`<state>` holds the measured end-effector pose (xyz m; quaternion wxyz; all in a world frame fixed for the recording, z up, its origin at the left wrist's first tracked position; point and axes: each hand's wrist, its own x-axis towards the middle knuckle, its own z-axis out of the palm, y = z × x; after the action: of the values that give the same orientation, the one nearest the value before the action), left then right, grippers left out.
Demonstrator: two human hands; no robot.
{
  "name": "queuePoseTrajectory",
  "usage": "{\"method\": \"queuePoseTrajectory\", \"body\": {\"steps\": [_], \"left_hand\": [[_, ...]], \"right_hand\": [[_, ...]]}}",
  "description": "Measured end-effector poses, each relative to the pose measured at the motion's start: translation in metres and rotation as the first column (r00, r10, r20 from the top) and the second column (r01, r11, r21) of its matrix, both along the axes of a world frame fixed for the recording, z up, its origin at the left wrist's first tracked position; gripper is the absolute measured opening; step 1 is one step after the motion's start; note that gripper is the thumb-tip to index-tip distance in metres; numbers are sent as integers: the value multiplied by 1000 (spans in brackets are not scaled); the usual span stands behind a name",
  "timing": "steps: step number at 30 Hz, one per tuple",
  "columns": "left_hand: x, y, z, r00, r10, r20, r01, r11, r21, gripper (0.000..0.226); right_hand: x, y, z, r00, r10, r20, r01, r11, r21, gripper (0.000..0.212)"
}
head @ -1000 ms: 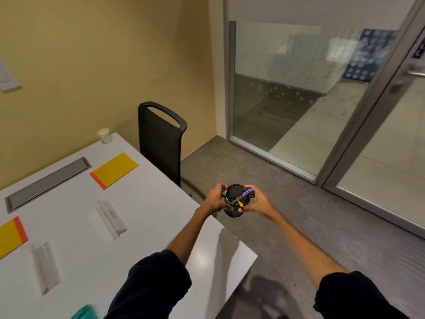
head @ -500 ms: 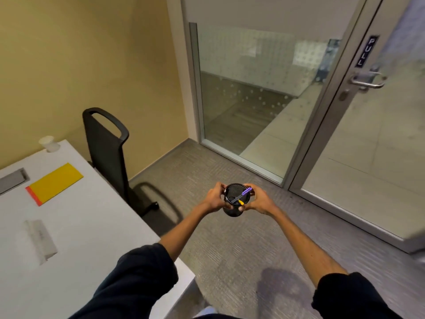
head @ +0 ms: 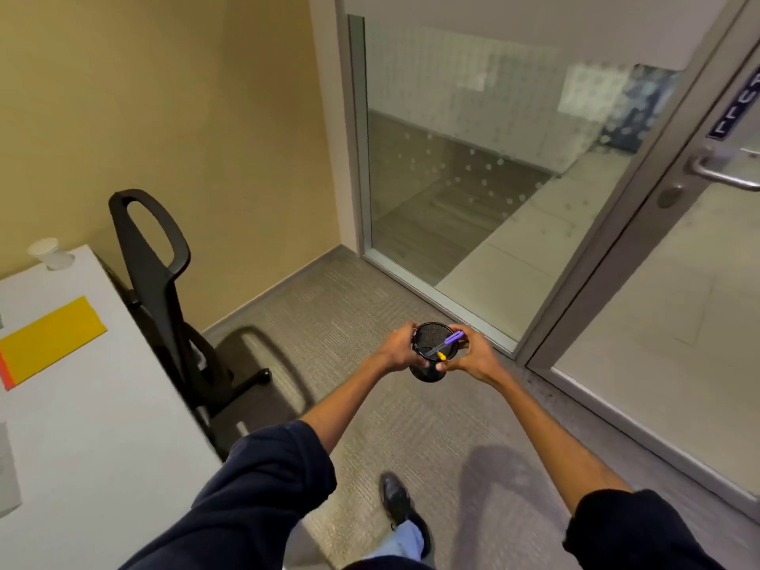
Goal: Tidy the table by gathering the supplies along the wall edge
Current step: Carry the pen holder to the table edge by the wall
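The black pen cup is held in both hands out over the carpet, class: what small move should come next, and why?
Probably swing the pen cup left, back over the white table. Left hand and right hand grip it over the floor, away from the table, while the yellow pad and paper cup lie by the wall.

Worktop point(head: 82, 405) cut off by left and bottom frame edges; grey item point(head: 6, 471) at its left edge mostly out of frame. Cup point(head: 429, 366) sides covered by both hands point(head: 397, 351); contents beyond the purple pen point(head: 446, 343) unreadable. Door sign point(head: 736, 109) blurred, clipped.
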<state>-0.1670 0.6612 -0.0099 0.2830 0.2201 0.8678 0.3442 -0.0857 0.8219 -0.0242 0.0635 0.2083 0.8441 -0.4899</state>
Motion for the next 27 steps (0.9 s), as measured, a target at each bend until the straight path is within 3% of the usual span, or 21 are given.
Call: {"method": "queuePoseTrajectory", "body": {"steps": [16, 27], "left_hand": [[-236, 21, 1, 981, 194, -16, -193, 981, 29, 73], [-381, -16, -13, 899, 438, 11, -439, 899, 14, 73]], "right_hand": [[-271, 36, 11, 969, 244, 23, -245, 970, 7, 88], [-462, 11, -3, 881, 471, 51, -469, 882, -44, 89]]}}
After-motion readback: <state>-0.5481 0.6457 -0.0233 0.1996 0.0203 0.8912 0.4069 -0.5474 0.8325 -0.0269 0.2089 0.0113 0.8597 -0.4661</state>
